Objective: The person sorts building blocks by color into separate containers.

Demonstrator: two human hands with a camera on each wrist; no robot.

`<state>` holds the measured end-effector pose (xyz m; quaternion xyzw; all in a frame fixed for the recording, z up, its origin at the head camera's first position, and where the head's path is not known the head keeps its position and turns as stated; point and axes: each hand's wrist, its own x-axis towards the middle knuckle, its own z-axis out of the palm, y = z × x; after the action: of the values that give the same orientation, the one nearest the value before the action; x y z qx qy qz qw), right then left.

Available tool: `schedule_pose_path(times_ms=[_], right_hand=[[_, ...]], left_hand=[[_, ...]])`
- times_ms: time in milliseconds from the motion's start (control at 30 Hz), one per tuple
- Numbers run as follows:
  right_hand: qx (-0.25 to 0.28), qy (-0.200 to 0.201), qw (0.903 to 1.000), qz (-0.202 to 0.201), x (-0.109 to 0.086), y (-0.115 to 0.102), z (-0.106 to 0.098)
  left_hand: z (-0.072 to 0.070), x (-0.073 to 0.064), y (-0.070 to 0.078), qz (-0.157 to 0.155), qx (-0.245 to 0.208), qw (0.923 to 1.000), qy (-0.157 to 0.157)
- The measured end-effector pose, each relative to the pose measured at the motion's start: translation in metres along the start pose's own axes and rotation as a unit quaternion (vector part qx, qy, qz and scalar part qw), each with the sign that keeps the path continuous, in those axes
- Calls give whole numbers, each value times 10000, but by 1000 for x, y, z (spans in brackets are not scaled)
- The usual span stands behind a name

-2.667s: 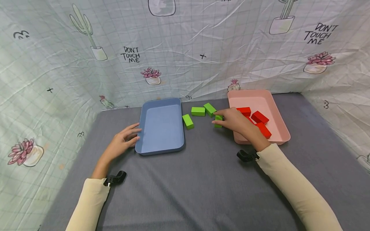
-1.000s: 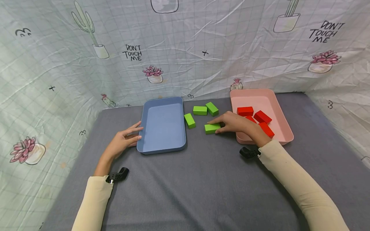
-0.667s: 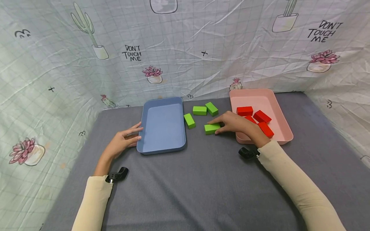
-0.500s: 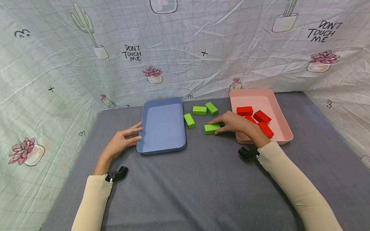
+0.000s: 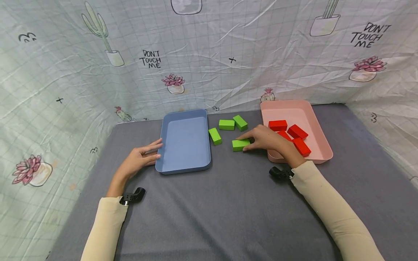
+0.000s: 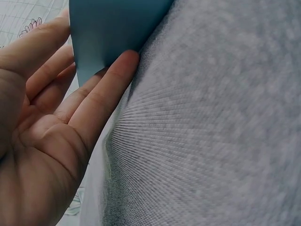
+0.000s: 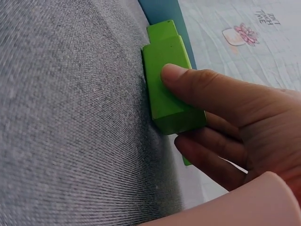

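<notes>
My right hand pinches a green block that sits on the cloth left of the pink tray. In the right wrist view, the thumb presses the near side of this green block, with the other fingers behind it. At the blue tray's left side, my left hand rests with loosely extended fingers touching the rim and outer wall. The left wrist view shows the fingertips against the wall of the tray, low by the cloth.
Behind the held block lie three loose green blocks, one tilted beside the blue tray, one flat and one angled. Several red blocks lie in the pink tray. Grey cloth covers the table; a printed curtain hangs behind.
Since the earliest frame, the right hand has brought its green block slightly nearer the person and turned it lengthwise. Over the last second, hands and blocks have stayed almost still.
</notes>
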<state>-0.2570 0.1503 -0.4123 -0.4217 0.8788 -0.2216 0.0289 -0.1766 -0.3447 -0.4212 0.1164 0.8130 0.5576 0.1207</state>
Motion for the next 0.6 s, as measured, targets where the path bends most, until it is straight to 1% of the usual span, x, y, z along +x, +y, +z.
schedule_pose_path(times_ms=[100, 300, 433, 600], right_hand=[[34, 17, 10000, -14, 0, 0, -1], [122, 84, 9993, -333, -1, 0, -3], [201, 82, 9987, -466, -2, 1, -5], [360, 123, 9979, -525, -1, 0, -7]], left_hand=[[0, 1, 0, -23, 19, 10000, -1], [1, 0, 1, -26, -16, 10000, 20], [0, 1, 1, -44, -13, 10000, 14], [-1, 1, 1, -58, 63, 10000, 17]])
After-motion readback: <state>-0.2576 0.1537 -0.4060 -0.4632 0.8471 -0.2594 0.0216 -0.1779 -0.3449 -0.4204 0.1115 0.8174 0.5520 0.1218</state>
